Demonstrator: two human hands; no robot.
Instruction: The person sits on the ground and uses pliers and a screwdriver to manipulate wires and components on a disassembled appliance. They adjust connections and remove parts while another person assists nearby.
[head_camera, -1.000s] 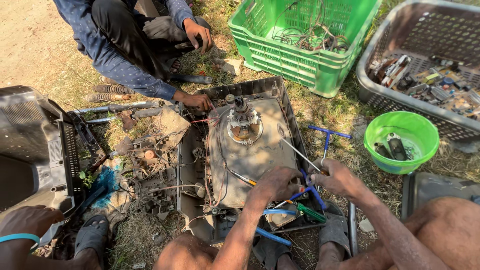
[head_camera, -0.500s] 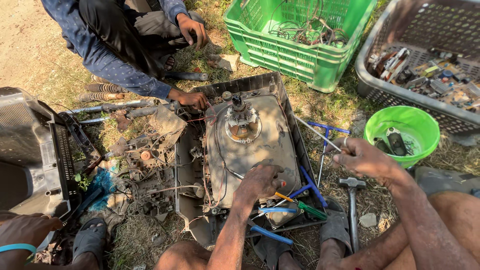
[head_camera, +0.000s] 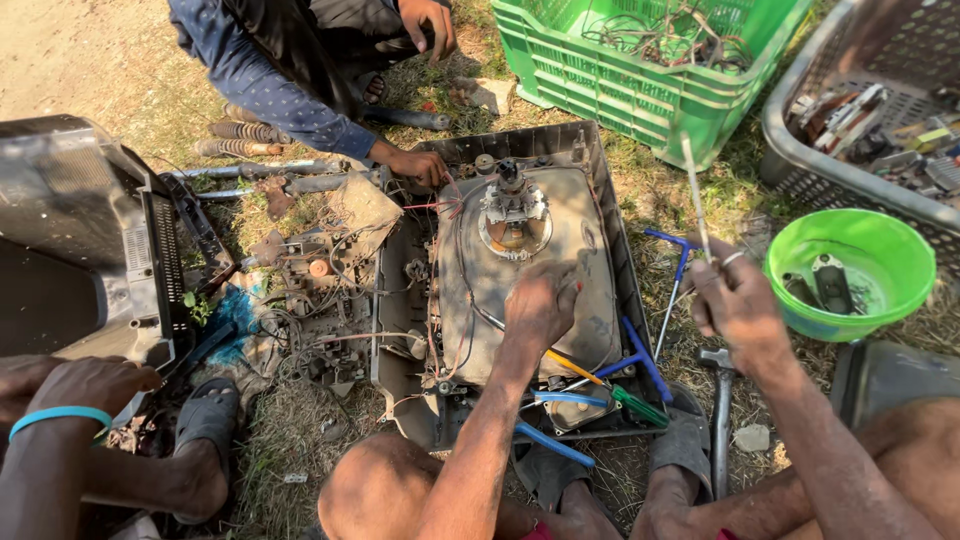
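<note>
The left hand (head_camera: 540, 300) lies flat and loose on the dusty grey back of the picture tube (head_camera: 515, 275), steadying it inside its black open casing (head_camera: 600, 180) on the ground. The right hand (head_camera: 740, 300) is raised beside it, fingers closed around a thin metal rod (head_camera: 695, 195) held upright. A bright green plastic bowl (head_camera: 850, 270) sits just right, blue-handled tools (head_camera: 640, 350) below.

My left hand (head_camera: 540, 305) is planted palm-down with the fingers curled, forearm running back toward 6 o'clock, while my right hand (head_camera: 738, 300) is lifted over at 3 o'clock, fist closed with the thumb and fingers pinched tight, knuckles facing up.
</note>
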